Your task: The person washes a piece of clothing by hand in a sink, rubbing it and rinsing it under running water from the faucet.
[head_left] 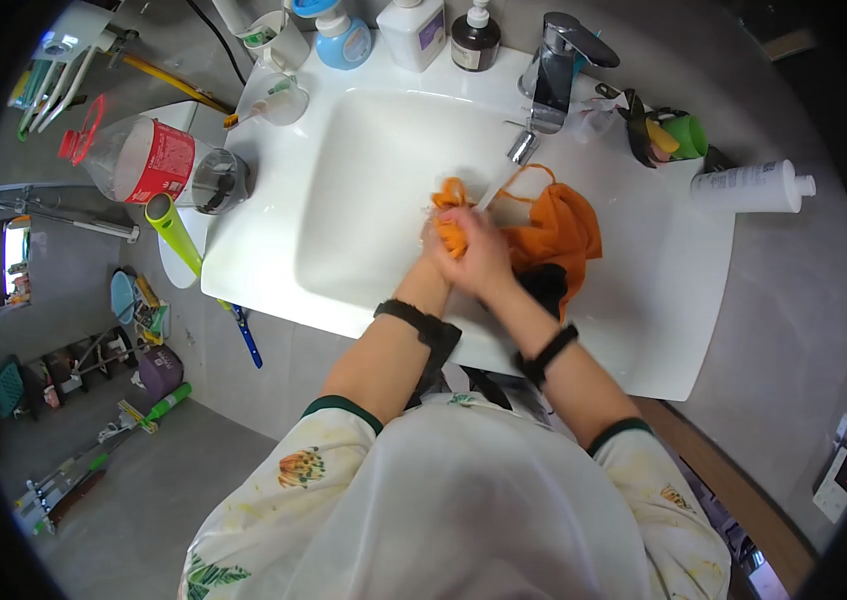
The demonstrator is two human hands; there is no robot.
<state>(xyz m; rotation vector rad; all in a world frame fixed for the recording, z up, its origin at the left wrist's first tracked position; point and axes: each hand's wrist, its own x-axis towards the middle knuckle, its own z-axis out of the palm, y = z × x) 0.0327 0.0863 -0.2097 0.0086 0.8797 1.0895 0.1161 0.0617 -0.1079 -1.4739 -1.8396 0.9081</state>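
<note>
Both my hands are closed together over the white sink basin (pixel 344 200). My left hand (pixel 435 245) and my right hand (pixel 482 254) press around a bunched orange cloth (pixel 452 192), part of which sticks out above the fingers. A thin stream of water runs from the chrome faucet (pixel 551 95) down beside my right hand. More orange fabric (pixel 569 225), with a thin cord loop, lies crumpled at the basin's right edge. Whether it joins the bunched part is hidden behind my right hand. Something black (pixel 544 288) lies against it, near my right wrist.
Along the back stand a blue pump bottle (pixel 344 42), a white bottle (pixel 412 35) and a dark pump bottle (pixel 476 40). At left is a large plastic bottle with a red label (pixel 166 160). A white bottle (pixel 752 186) lies on the right, near a green cup (pixel 686 135).
</note>
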